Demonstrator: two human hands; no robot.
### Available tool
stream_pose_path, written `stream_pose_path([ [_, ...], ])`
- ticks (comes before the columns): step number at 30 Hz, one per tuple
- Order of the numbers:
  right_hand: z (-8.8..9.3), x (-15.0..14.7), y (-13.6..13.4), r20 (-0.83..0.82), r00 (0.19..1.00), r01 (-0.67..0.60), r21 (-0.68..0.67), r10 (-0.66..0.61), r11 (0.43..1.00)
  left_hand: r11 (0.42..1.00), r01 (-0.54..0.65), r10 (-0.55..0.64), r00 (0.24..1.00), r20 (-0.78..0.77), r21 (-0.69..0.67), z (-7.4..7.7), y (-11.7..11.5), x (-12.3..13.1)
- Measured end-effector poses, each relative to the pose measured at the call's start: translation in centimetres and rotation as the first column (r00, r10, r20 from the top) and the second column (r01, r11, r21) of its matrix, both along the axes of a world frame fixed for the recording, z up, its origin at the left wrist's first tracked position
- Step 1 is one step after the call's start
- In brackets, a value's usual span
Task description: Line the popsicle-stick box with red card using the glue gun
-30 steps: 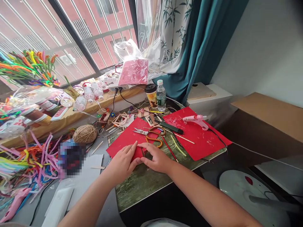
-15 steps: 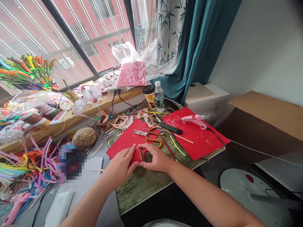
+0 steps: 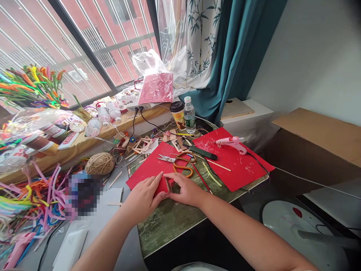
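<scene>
Between my hands, over the near edge of a red sheet (image 3: 146, 165), is a small red piece with a brown wooden-looking edge (image 3: 169, 185). My left hand (image 3: 146, 194) grips its left side, fingers along the far part and thumb at the near part. On the other side my right hand (image 3: 186, 189) curls round the brown edge, thumb and fingers pinching it. Fingers cover much of the piece, so its full shape is hidden. Just beyond the hands lie scissors (image 3: 180, 162) with orange-brown handles, and a red pencil-like stick (image 3: 201, 178) is right of them.
A pink glue gun (image 3: 232, 143) rests on a second red sheet (image 3: 237, 171), its cord trailing right. A dark green cutter-like tool (image 3: 203, 153), stick frames (image 3: 143, 145), a cup (image 3: 178, 114) and a water bottle (image 3: 189, 116) stand farther back. Twine (image 3: 100, 163) and pipe cleaners (image 3: 28, 195) lie left.
Both hands stay almost in place around the small red piece. My right fingers shift slightly, and a bit more of the brown edge shows. Other things stay put.
</scene>
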State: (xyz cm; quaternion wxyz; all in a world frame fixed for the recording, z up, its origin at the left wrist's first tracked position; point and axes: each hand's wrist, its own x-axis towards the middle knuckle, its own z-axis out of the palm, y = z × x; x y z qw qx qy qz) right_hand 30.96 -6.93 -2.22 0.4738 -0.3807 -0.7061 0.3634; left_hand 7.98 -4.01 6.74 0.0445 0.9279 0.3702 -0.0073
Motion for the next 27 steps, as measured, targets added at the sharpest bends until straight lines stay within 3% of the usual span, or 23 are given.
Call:
stream_pose_path([
  [5,0.4,0.2,-0.3,-0.025,0.999,-0.044,0.084,0.046,0.995,0.999,0.002,-0.003,1.000,0.015,0.038,-0.6,-0.2,0.0],
  [16,0.3,-0.2,-0.1,-0.057,0.998,-0.003,0.017,0.004,1.000,0.998,0.026,-0.030,0.998,0.056,0.061,-1.2,-0.1,-0.3],
  [27,0.4,0.1,-0.2,-0.034,0.999,0.002,0.085,0.001,0.996,0.993,0.051,-0.054,0.998,0.026,0.105,-1.3,-0.2,-0.2],
])
